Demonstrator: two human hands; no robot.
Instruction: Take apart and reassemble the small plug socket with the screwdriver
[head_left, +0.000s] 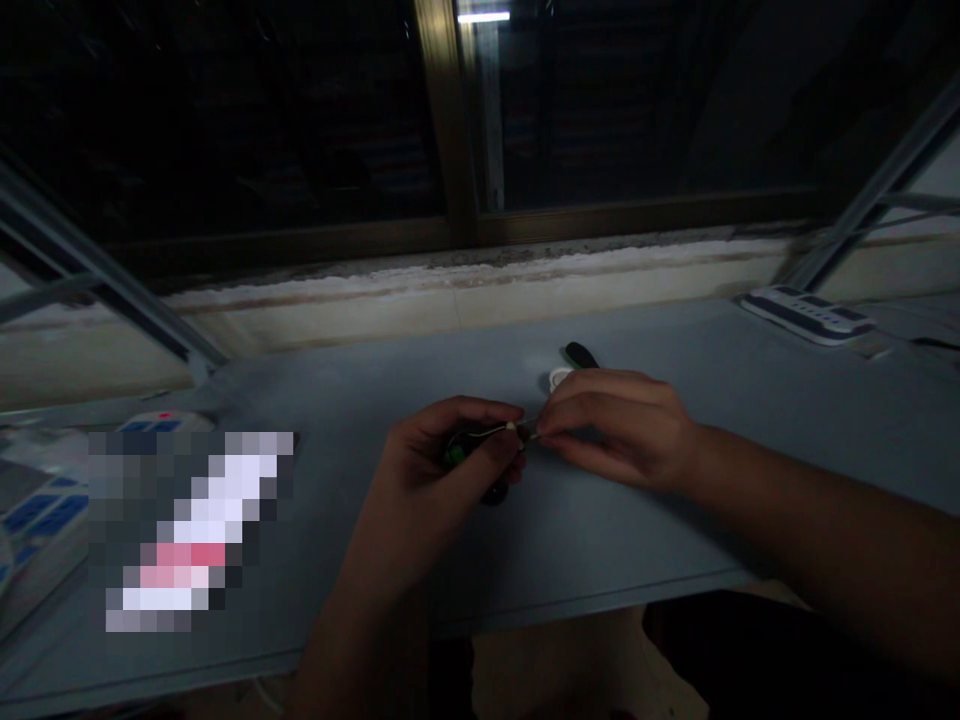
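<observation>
The left fingers (491, 462) are closed around a dark device (495, 492) above the surface (600, 540); a thin piece (533, 436) is pinched beside it by the right fingers (562, 414). The device is judged light and stiff, best held by its casing; its pale strand (491, 431), fragile.

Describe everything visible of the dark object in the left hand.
The dark object is mostly black, with a green patch at its left and a pale, wire-like strand along its top. It may be plastic; dim light hides its finish. The left hand grips it over the table, covering much of it; the right hand pinches a thin piece near its right end.
</observation>
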